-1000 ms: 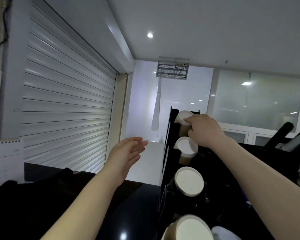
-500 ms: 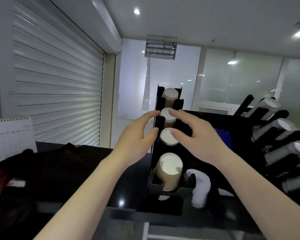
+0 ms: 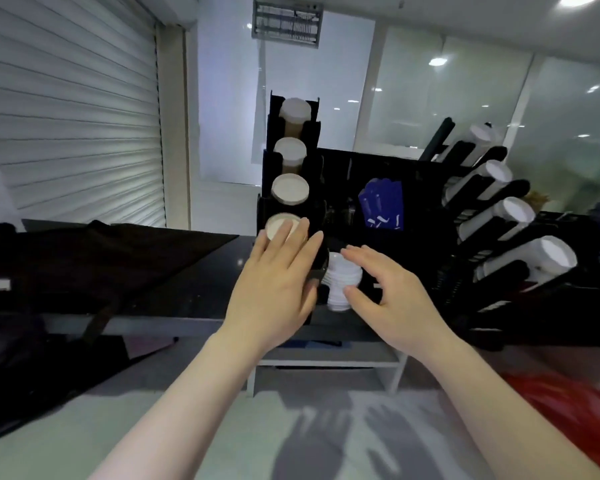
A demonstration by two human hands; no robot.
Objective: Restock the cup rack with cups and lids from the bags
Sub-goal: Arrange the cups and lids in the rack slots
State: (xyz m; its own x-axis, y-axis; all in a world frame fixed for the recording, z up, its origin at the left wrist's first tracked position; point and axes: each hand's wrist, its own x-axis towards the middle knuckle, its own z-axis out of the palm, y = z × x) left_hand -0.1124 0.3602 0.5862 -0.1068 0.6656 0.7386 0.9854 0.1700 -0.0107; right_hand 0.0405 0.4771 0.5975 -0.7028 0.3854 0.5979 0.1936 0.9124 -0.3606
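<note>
1. At centre frame stands the black cup rack (image 3: 313, 150), upright on a dark counter (image 3: 201, 282), with four cup stacks in it, white ends facing the camera.
2. Left hand (image 3: 274, 282): flat, fingers straight, fingertips laid on the white end of the lowest cup stack (image 3: 277, 227). It grips nothing.
3. Right hand (image 3: 392, 292): loosely spread and empty, fingers slightly bent, just right of the rack base. Its thumb sits in front of a white lid stack (image 3: 343, 273); I cannot tell whether they touch.
4. Judgement: the lowest stack is being seated, while the lids are not yet slotted.
5. Risk: a push off the stack's axis could jam it in its slot or tilt the rack, which looks tall and narrow.
6. Risk: the lid stack seems to lean at the rack's foot. A brush from the right thumb could topple it and scatter lids over the counter edge.
7. Risk: the second rack (image 3: 510, 271) at right holds tilted cup stacks near the right forearm, so a wide swing could knock them.
8. Hidden: the left hand covers the rack base and most of the lowest stack, so how deep it sits is unknown.
9. Hard to read: no bag is clearly identifiable. Dark fabric (image 3: 101, 258) at left could be one. A red shape (image 3: 568, 410) at lower right is cut off.
</note>
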